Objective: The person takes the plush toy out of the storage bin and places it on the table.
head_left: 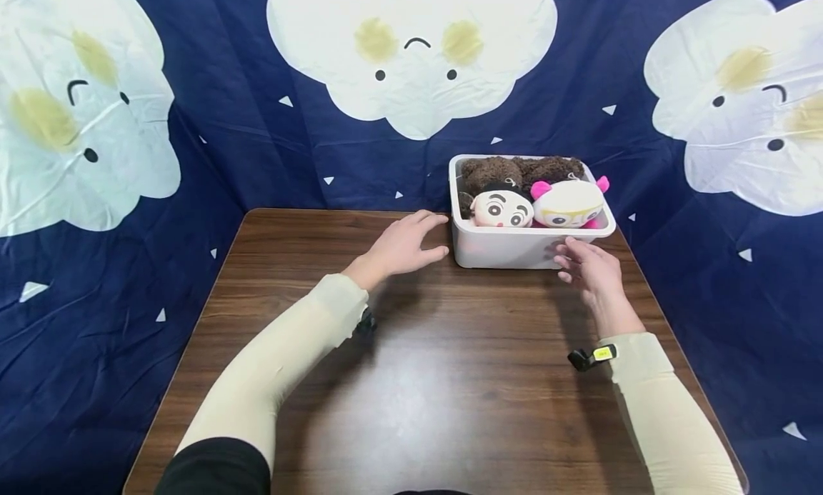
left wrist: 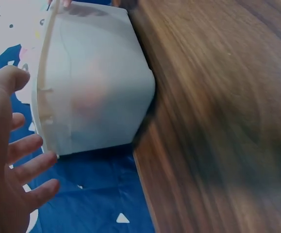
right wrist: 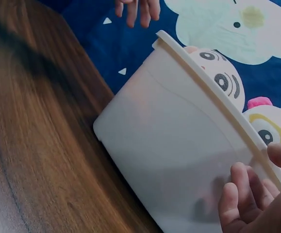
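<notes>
A white plastic storage box (head_left: 501, 248) stands at the back right of the table, holding stuffed toys. At its front lie a plush with thick black eyebrows (head_left: 498, 211) and a white plush with pink ears and yellow goggles (head_left: 569, 203). Behind them is dark brown curly plush (head_left: 491, 172). My left hand (head_left: 406, 243) hovers just left of the box, its fingers spread and apart from the wall in the left wrist view. Before the front right corner is my right hand (head_left: 594, 268), fingers loosely bent by the rim; whether they touch the box I cannot tell.
The brown wood-grain table (head_left: 411, 366) ends close behind and to the right of the box. A dark blue cloth with white clouds (head_left: 411, 59) hangs around its back and sides. A small dark device (head_left: 588, 358) sits at the right wrist.
</notes>
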{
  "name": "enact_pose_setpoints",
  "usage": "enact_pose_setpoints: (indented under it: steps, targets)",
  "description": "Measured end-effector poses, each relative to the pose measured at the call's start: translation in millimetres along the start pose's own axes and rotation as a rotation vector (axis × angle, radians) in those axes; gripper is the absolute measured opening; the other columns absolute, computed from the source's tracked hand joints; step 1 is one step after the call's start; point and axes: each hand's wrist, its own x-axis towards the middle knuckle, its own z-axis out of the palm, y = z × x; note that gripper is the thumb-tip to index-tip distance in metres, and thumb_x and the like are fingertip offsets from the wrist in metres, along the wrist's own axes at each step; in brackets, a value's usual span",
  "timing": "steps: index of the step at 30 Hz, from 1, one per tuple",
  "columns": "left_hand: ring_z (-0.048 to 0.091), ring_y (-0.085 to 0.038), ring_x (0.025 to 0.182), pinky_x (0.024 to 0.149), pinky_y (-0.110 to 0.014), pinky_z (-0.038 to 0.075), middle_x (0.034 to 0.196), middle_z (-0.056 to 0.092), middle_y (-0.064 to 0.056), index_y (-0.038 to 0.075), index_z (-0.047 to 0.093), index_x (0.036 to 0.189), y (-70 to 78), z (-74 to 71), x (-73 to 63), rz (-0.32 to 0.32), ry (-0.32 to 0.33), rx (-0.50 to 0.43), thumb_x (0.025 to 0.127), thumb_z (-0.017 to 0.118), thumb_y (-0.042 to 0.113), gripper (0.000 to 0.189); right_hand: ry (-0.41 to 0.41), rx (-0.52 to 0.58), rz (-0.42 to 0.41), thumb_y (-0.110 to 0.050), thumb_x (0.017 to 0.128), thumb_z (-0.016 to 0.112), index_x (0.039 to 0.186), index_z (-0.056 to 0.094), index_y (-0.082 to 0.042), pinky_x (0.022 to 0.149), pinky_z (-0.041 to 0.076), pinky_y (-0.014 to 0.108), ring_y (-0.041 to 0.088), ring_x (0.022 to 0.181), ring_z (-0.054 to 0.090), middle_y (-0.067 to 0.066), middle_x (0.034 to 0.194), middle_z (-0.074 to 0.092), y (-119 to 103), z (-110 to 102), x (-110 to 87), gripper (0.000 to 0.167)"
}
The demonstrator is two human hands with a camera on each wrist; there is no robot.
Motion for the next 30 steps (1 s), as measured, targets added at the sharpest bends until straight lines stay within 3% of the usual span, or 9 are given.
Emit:
enact_pose_setpoints:
  steps: [8, 20, 25, 30]
  targets:
    - [0.056, -0.021, 0.13, 0.107, -0.041, 0.047, 0.141, 0.057, -0.003, 0.017, 0.053, 0.149, 11.4, 0.0, 28.0, 0.003, 0.014, -0.014, 0.099, 0.061, 0.046, 0.058, -0.037, 0.102, 0.031, -0.02, 0.099, 0.07, 0.101, 0.068, -0.013, 0.056, 0.056, 0.027, 0.01, 0.071, 0.073, -0.001, 0.083, 0.077, -2, -1, 1.1, 0.008]
    - [0.06, -0.022, 0.115, 0.098, -0.044, 0.05, 0.137, 0.06, -0.005, 0.019, 0.054, 0.146, 28.3, -6.7, 68.8, 0.023, 0.033, 0.004, 0.099, 0.061, 0.041, 0.053, 0.004, 0.162, 0.059, -0.022, 0.097, 0.073, 0.094, 0.075, -0.014, 0.058, 0.057, 0.03, 0.012, 0.073, 0.076, 0.0, 0.082, 0.077, -9, 5, 5.0, 0.009]
    - [0.059, -0.021, 0.121, 0.102, -0.041, 0.049, 0.138, 0.059, -0.005, 0.018, 0.053, 0.147, 34.1, -8.1, 79.0, 0.031, 0.024, -0.008, 0.098, 0.059, 0.042, 0.055, 0.019, 0.166, 0.082, -0.019, 0.096, 0.073, 0.093, 0.075, -0.013, 0.056, 0.057, 0.031, 0.013, 0.073, 0.076, 0.002, 0.081, 0.077, -10, 6, 5.3, 0.008]
    - [0.057, -0.019, 0.113, 0.099, -0.04, 0.048, 0.135, 0.059, -0.004, 0.018, 0.052, 0.149, 39.5, -9.6, 84.1, 0.042, 0.02, -0.042, 0.096, 0.061, 0.043, 0.059, 0.047, 0.162, 0.082, -0.015, 0.095, 0.074, 0.089, 0.076, -0.011, 0.052, 0.056, 0.029, 0.011, 0.069, 0.075, 0.002, 0.078, 0.077, -13, 7, 6.7, 0.008]
